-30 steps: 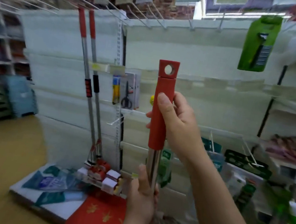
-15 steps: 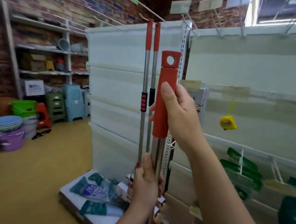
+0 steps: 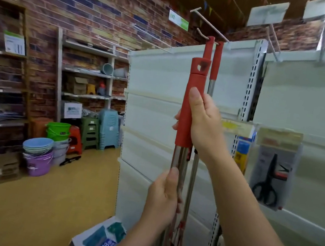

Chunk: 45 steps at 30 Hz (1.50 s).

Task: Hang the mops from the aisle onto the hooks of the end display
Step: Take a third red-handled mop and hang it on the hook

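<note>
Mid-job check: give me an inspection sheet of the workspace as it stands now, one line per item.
Surface: white end display panel, bare where visible; tan floor.
Job's things: held mop, red grip, hanging hole below the hook; two hung mops already on that hook.
Clutter: packets on the base; packaged scissors on the right panel.
Hands: right hand grips the red grip; left hand grips the steel shaft.
Cables: nothing seen.
Surroundings: brick wall, shelving, stacked buckets and stools at left.
</note>
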Motion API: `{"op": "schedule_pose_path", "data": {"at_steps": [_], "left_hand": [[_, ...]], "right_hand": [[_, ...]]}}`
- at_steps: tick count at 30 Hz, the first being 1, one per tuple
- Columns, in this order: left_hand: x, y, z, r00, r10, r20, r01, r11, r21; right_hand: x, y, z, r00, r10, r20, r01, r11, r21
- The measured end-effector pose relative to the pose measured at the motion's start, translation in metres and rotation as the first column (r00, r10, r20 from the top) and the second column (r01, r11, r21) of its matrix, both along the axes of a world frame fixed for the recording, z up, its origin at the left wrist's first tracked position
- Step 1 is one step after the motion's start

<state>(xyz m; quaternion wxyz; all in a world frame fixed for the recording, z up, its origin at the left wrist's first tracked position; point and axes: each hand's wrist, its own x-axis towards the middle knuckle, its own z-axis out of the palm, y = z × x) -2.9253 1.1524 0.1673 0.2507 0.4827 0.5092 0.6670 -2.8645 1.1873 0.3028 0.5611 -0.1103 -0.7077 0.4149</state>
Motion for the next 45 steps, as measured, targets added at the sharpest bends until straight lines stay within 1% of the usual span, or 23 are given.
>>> {"op": "schedule_pose_path", "data": {"at_steps": [3,5,8,12,15,18,22,26,31,34,39,42,45], "left_hand": [[-0.022,0.032,0.023,0.993,-0.016,-0.12,0.021,0.999,0.043],[-0.038,0.053,0.041,0.974,0.016,-0.224,-0.006,0.999,0.045],[-0.067,0.083,0.067,0.908,0.113,-0.403,-0.091,0.993,0.075],[-0.096,0.127,0.094,0.825,0.182,-0.535,-0.126,0.982,0.141],[-0.114,0.164,0.111,0.808,0.179,-0.561,-0.091,0.979,0.181],[-0.134,0.199,0.129,0.809,0.13,-0.573,-0.013,0.979,0.203],[-0.15,0.239,0.154,0.801,0.095,-0.591,0.069,0.966,0.249],[-0.152,0.262,0.17,0.807,0.034,-0.59,0.146,0.956,0.255],[-0.154,0.28,0.179,0.795,0.028,-0.605,0.178,0.944,0.278],[-0.157,0.284,0.175,0.802,0.017,-0.596,0.192,0.939,0.285],[-0.159,0.288,0.176,0.804,0.003,-0.594,0.207,0.936,0.285],[-0.154,0.292,0.174,0.798,-0.003,-0.602,0.213,0.937,0.277],[-0.151,0.301,0.174,0.811,-0.02,-0.584,0.21,0.943,0.26]], "right_hand": [[-0.018,0.032,0.023,1.0,-0.01,-0.001,0.01,1.0,0.017],[-0.033,0.056,0.038,0.999,-0.029,0.014,0.029,0.999,0.022],[-0.059,0.089,0.057,0.995,-0.088,0.046,0.087,0.996,0.028],[-0.089,0.132,0.08,0.973,-0.221,0.061,0.216,0.973,0.081],[-0.108,0.165,0.101,0.932,-0.354,0.084,0.34,0.93,0.142],[-0.126,0.193,0.126,0.858,-0.501,0.113,0.476,0.859,0.189],[-0.137,0.223,0.155,0.767,-0.629,0.125,0.603,0.774,0.194],[-0.138,0.242,0.168,0.77,-0.633,0.079,0.621,0.773,0.129],[-0.141,0.252,0.174,0.751,-0.655,0.08,0.649,0.756,0.087],[-0.142,0.258,0.173,0.772,-0.629,0.09,0.624,0.777,0.081],[-0.144,0.267,0.175,0.788,-0.615,0.033,0.612,0.788,0.062],[-0.141,0.27,0.174,0.778,-0.626,0.047,0.623,0.779,0.068],[-0.137,0.278,0.173,0.767,-0.637,0.075,0.633,0.771,0.067]]}}
